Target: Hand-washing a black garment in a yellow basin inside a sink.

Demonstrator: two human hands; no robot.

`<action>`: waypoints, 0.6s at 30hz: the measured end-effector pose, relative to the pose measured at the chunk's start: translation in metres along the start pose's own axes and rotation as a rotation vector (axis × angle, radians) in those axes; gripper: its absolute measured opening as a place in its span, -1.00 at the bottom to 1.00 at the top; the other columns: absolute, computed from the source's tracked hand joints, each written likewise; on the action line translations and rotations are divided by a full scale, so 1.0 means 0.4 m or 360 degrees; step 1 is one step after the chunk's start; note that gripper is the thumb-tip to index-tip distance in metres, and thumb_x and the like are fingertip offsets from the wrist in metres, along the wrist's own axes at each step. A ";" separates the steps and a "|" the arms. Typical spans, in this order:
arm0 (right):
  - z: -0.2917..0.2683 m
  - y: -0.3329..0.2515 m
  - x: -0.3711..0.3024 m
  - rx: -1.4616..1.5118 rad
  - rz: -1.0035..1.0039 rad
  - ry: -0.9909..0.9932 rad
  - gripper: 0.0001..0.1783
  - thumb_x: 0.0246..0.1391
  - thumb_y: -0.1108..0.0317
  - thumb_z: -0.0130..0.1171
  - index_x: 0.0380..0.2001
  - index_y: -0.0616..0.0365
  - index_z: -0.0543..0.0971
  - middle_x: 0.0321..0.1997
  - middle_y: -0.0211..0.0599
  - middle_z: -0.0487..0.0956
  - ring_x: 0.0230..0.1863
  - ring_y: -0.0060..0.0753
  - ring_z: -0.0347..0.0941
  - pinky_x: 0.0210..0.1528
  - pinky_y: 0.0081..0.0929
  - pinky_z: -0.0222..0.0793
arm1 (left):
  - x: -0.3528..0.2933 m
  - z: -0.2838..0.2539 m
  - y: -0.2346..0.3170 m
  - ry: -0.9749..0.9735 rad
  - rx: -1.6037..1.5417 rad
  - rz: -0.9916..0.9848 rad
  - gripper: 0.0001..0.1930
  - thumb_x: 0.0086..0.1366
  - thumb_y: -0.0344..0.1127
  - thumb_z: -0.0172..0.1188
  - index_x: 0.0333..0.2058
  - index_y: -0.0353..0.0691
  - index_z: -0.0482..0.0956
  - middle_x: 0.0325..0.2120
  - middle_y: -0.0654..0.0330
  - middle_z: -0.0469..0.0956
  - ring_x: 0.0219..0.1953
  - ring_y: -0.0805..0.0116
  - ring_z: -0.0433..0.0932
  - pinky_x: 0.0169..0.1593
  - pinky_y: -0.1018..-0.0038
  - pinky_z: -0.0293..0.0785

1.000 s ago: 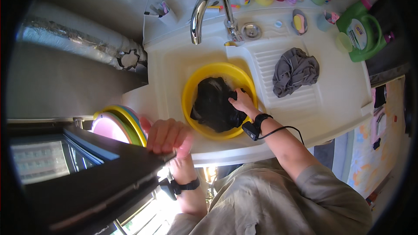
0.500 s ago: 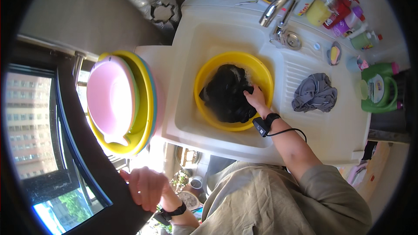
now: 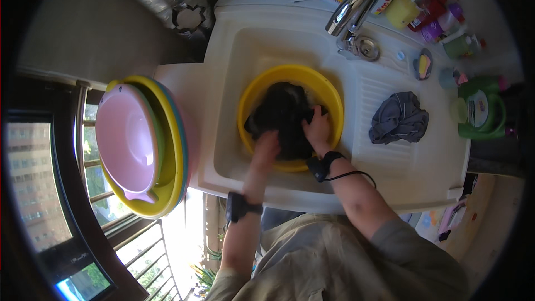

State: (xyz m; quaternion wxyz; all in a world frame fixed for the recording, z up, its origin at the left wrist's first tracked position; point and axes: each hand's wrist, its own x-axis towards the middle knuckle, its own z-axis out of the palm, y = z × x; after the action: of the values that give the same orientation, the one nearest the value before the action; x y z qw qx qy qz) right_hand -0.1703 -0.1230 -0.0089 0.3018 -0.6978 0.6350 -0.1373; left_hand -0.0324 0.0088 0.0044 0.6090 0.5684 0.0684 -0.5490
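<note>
A wet black garment [image 3: 283, 110] lies bunched in a yellow basin [image 3: 338, 100] that holds some water. The basin stands in the white sink [image 3: 234, 50]. My right hand [image 3: 317, 131] is at the garment's right side, its fingers closed on the dark cloth. Over the near left part of the garment is my left hand [image 3: 267, 146], smeared by motion; its fingers cannot be made out, nor whether they touch the cloth. A black band with a small device sits on each wrist.
On the ribbed drainboard lies a crumpled grey garment [image 3: 400, 118]. A chrome faucet [image 3: 356, 14] arches behind the basin. Several bottles [image 3: 426, 11] and a green jug [image 3: 484, 108] line the right and back. Stacked basins [image 3: 128, 139] lean at left, beside the window.
My left hand has moved from the window frame, at lower left, to the black garment in the basin. The window frame has swung outward to the left. My right hand stays on the garment.
</note>
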 end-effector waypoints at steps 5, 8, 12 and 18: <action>0.012 0.002 -0.042 0.0773 0.0150 -0.0457 -0.50 -0.07 0.35 0.36 -0.01 0.08 0.48 -0.15 -0.02 0.60 -0.17 -0.10 0.58 -0.13 -0.20 0.50 | 0.076 0.055 -0.017 -0.0067 0.0263 -0.0357 -0.45 0.21 0.17 0.27 0.07 0.01 0.52 -0.07 0.21 0.58 0.00 0.25 0.55 0.03 0.19 0.47; -0.168 -0.097 -0.097 0.1645 0.0377 -0.0851 -0.57 -0.10 0.41 0.39 -0.10 0.06 0.52 -0.16 -0.25 0.59 -0.19 -0.39 0.53 -0.16 -0.40 0.47 | 0.008 0.126 0.055 -0.0348 0.0078 -0.0425 -0.33 0.15 0.34 0.23 0.05 -0.03 0.52 -0.07 0.17 0.58 -0.01 0.18 0.55 0.06 0.15 0.47; -0.350 -0.233 -0.132 0.2199 0.0396 -0.1253 -0.61 -0.12 0.44 0.42 -0.17 0.04 0.53 -0.25 -0.43 0.52 -0.20 -0.54 0.44 -0.14 -0.53 0.40 | 0.080 0.128 0.098 -0.0814 -0.0579 -0.0927 -0.44 0.43 0.09 -0.01 0.21 -0.19 0.35 0.15 0.12 0.43 0.13 0.19 0.47 0.21 0.25 0.39; -0.411 -0.121 -0.162 0.2504 0.0738 -0.0609 -0.68 -0.03 0.42 0.40 -0.20 0.03 0.52 -0.28 -0.44 0.54 -0.24 -0.53 0.50 -0.18 -0.52 0.46 | 0.114 0.076 0.089 -0.0434 -0.0104 -0.0176 -0.62 0.28 -0.19 0.16 0.02 -0.22 0.55 0.00 0.10 0.59 0.06 0.11 0.53 0.21 0.11 0.38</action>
State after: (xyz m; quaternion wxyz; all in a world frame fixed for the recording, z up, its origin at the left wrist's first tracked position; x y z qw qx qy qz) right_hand -0.2360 -0.1001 0.1605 0.8230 -0.1470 0.4193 -0.3538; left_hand -0.0045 -0.0503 0.0044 0.5997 0.4636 0.0341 -0.6514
